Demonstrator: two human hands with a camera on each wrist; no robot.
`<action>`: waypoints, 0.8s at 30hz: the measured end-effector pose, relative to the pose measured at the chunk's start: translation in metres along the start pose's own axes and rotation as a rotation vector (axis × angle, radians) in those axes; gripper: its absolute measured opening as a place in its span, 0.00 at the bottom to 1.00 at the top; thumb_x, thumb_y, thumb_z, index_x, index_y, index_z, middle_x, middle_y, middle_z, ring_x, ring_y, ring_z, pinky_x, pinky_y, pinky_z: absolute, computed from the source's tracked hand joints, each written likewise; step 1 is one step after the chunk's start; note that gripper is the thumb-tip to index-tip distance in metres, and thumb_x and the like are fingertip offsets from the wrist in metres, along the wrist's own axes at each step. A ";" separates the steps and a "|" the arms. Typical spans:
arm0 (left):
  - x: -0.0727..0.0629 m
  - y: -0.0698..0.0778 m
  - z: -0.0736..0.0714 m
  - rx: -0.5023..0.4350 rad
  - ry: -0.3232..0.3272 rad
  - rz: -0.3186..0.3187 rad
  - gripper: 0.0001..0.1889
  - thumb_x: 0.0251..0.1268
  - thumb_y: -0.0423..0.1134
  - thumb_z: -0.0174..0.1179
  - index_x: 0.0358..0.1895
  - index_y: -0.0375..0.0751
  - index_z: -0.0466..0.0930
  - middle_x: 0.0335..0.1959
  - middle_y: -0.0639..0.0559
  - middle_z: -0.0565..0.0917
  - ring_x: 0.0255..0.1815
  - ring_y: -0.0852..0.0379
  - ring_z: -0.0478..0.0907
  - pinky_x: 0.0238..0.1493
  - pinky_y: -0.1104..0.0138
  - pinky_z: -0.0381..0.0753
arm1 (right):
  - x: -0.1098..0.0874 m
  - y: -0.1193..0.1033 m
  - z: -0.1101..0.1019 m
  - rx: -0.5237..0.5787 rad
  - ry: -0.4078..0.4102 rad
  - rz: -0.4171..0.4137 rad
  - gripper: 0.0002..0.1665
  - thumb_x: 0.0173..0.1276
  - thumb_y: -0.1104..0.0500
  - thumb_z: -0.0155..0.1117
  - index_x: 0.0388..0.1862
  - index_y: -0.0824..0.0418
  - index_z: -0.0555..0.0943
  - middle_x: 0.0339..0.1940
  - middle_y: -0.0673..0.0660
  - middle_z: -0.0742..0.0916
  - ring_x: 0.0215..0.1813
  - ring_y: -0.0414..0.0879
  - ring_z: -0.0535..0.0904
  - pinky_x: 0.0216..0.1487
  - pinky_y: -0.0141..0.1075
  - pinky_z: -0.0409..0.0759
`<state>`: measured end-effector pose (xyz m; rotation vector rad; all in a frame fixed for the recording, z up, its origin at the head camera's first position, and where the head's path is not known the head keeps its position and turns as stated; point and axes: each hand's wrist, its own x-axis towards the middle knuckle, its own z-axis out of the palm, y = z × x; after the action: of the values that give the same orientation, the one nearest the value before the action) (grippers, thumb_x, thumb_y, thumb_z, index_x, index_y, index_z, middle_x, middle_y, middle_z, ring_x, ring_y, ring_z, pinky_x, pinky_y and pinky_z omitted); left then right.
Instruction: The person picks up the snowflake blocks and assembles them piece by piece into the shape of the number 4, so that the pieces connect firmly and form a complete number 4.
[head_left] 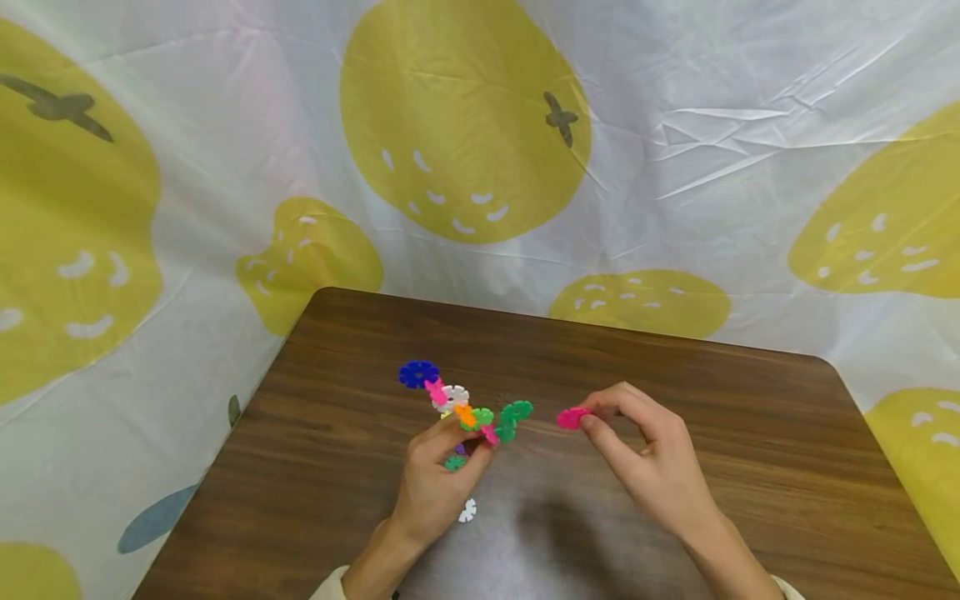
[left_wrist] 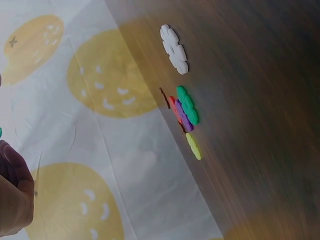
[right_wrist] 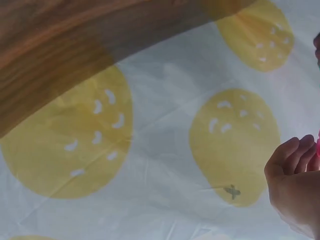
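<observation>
My left hand (head_left: 438, 479) pinches a chain of joined notched plastic discs above the table. Along the chain run a blue disc (head_left: 418, 374), a white disc (head_left: 454, 397), an orange disc (head_left: 465, 416), a light green one and a pink one, with dark green discs (head_left: 515, 411) at its right end. My right hand (head_left: 660, 454) pinches a single pink disc (head_left: 572, 417) between thumb and forefinger, a short gap to the right of the dark green end. In the right wrist view only a sliver of pink shows beside the fingers (right_wrist: 292, 155).
On the wooden table (head_left: 712, 433) under my left hand lie loose discs: a white one (left_wrist: 174, 49), a green one (left_wrist: 187, 105), a purple one (left_wrist: 183, 116), a red one and a yellow one (left_wrist: 193, 146). A fruit-printed cloth (head_left: 675, 100) hangs behind the table's far edge.
</observation>
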<state>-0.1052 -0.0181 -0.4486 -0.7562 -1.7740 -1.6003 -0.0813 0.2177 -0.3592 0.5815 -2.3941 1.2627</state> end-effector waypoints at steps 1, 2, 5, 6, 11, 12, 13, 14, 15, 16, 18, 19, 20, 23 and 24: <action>0.000 0.000 0.001 0.001 -0.002 0.001 0.12 0.53 0.19 0.69 0.39 0.35 0.89 0.34 0.43 0.88 0.30 0.55 0.83 0.37 0.74 0.85 | 0.001 -0.002 -0.001 0.004 0.006 -0.006 0.14 0.67 0.70 0.70 0.39 0.50 0.86 0.37 0.44 0.89 0.41 0.36 0.81 0.45 0.25 0.78; 0.000 0.000 0.001 0.003 -0.004 0.003 0.12 0.53 0.19 0.69 0.39 0.35 0.89 0.34 0.44 0.88 0.31 0.55 0.83 0.37 0.74 0.85 | 0.002 -0.004 -0.002 0.012 0.010 -0.013 0.14 0.67 0.71 0.69 0.38 0.50 0.86 0.38 0.44 0.89 0.42 0.37 0.81 0.45 0.26 0.78; -0.001 0.001 0.002 0.001 -0.012 0.004 0.12 0.54 0.19 0.69 0.40 0.36 0.89 0.32 0.45 0.88 0.30 0.55 0.82 0.36 0.75 0.84 | 0.004 -0.009 -0.003 0.032 0.015 -0.020 0.15 0.68 0.72 0.68 0.40 0.51 0.85 0.39 0.46 0.89 0.43 0.38 0.83 0.47 0.26 0.80; -0.001 0.001 0.003 -0.003 -0.015 0.004 0.12 0.54 0.19 0.69 0.39 0.36 0.89 0.32 0.45 0.87 0.29 0.55 0.82 0.35 0.75 0.83 | 0.004 -0.011 -0.004 0.032 0.015 -0.017 0.14 0.68 0.71 0.68 0.41 0.51 0.85 0.39 0.46 0.89 0.44 0.38 0.83 0.47 0.26 0.80; 0.000 0.003 0.004 -0.020 -0.026 0.013 0.11 0.55 0.19 0.68 0.39 0.35 0.88 0.29 0.46 0.85 0.28 0.55 0.80 0.33 0.74 0.82 | 0.009 -0.018 -0.002 0.037 0.014 -0.011 0.12 0.69 0.69 0.69 0.43 0.52 0.85 0.38 0.46 0.91 0.42 0.37 0.86 0.48 0.26 0.83; 0.000 0.003 0.005 -0.022 -0.027 0.014 0.11 0.55 0.19 0.68 0.39 0.35 0.88 0.29 0.46 0.85 0.28 0.55 0.80 0.33 0.74 0.82 | 0.010 -0.018 -0.001 0.039 0.015 -0.020 0.12 0.69 0.70 0.69 0.44 0.53 0.85 0.39 0.47 0.91 0.42 0.36 0.86 0.48 0.26 0.83; 0.000 0.004 0.005 -0.024 -0.028 0.017 0.11 0.55 0.19 0.68 0.39 0.35 0.88 0.29 0.46 0.85 0.28 0.55 0.80 0.33 0.74 0.82 | 0.011 -0.019 0.000 0.035 0.021 -0.034 0.12 0.69 0.71 0.68 0.44 0.55 0.85 0.39 0.48 0.91 0.42 0.36 0.86 0.48 0.26 0.84; 0.000 0.004 0.005 -0.028 -0.030 0.019 0.11 0.55 0.19 0.68 0.39 0.35 0.88 0.29 0.46 0.85 0.28 0.55 0.80 0.33 0.74 0.82 | 0.012 -0.019 0.000 0.032 0.028 -0.048 0.12 0.69 0.71 0.68 0.45 0.57 0.86 0.39 0.49 0.91 0.41 0.36 0.86 0.47 0.25 0.84; 0.000 0.004 0.006 -0.030 -0.032 0.021 0.11 0.54 0.19 0.68 0.39 0.35 0.88 0.29 0.46 0.85 0.28 0.55 0.79 0.33 0.73 0.82 | 0.013 -0.019 0.001 0.020 0.036 -0.066 0.12 0.68 0.72 0.68 0.46 0.58 0.86 0.39 0.50 0.91 0.41 0.36 0.86 0.47 0.25 0.84; 0.001 0.004 0.006 -0.030 -0.034 0.023 0.11 0.54 0.19 0.68 0.39 0.35 0.88 0.29 0.47 0.85 0.28 0.55 0.80 0.33 0.73 0.82 | 0.014 -0.019 0.002 0.006 0.047 -0.082 0.13 0.67 0.72 0.68 0.47 0.59 0.86 0.39 0.51 0.91 0.41 0.36 0.86 0.46 0.24 0.83; 0.001 0.004 0.007 -0.029 -0.038 0.024 0.12 0.54 0.19 0.68 0.39 0.35 0.88 0.29 0.47 0.85 0.28 0.56 0.80 0.33 0.73 0.82 | 0.016 -0.019 0.003 -0.031 0.067 -0.100 0.15 0.67 0.72 0.69 0.50 0.60 0.86 0.39 0.51 0.91 0.41 0.35 0.85 0.47 0.22 0.82; 0.001 0.005 0.007 -0.028 -0.040 0.025 0.11 0.54 0.19 0.68 0.39 0.35 0.88 0.29 0.47 0.85 0.28 0.56 0.80 0.33 0.73 0.82 | 0.016 -0.020 0.004 -0.055 0.079 -0.108 0.16 0.66 0.72 0.70 0.51 0.61 0.86 0.39 0.51 0.91 0.42 0.35 0.84 0.47 0.22 0.80; 0.001 0.005 0.007 -0.029 -0.042 0.026 0.11 0.54 0.19 0.68 0.39 0.35 0.88 0.29 0.47 0.85 0.28 0.56 0.80 0.33 0.73 0.82 | 0.017 -0.020 0.005 -0.070 0.085 -0.115 0.17 0.66 0.72 0.70 0.52 0.61 0.86 0.39 0.51 0.91 0.42 0.36 0.84 0.48 0.21 0.80; 0.001 0.005 0.008 -0.031 -0.044 0.031 0.12 0.54 0.19 0.68 0.39 0.35 0.88 0.29 0.47 0.85 0.29 0.56 0.79 0.33 0.73 0.83 | 0.019 -0.023 0.008 -0.111 0.105 -0.142 0.16 0.65 0.71 0.71 0.52 0.62 0.86 0.37 0.51 0.90 0.41 0.36 0.83 0.47 0.21 0.78; 0.001 0.005 0.008 -0.032 -0.044 0.032 0.12 0.54 0.18 0.68 0.39 0.35 0.88 0.29 0.47 0.85 0.29 0.55 0.79 0.33 0.72 0.83 | 0.019 -0.023 0.010 -0.119 0.111 -0.156 0.16 0.65 0.71 0.72 0.51 0.62 0.86 0.36 0.50 0.89 0.40 0.37 0.82 0.46 0.21 0.78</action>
<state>-0.1024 -0.0094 -0.4453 -0.8373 -1.7621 -1.6055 -0.0869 0.1940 -0.3386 0.6314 -2.2665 1.0513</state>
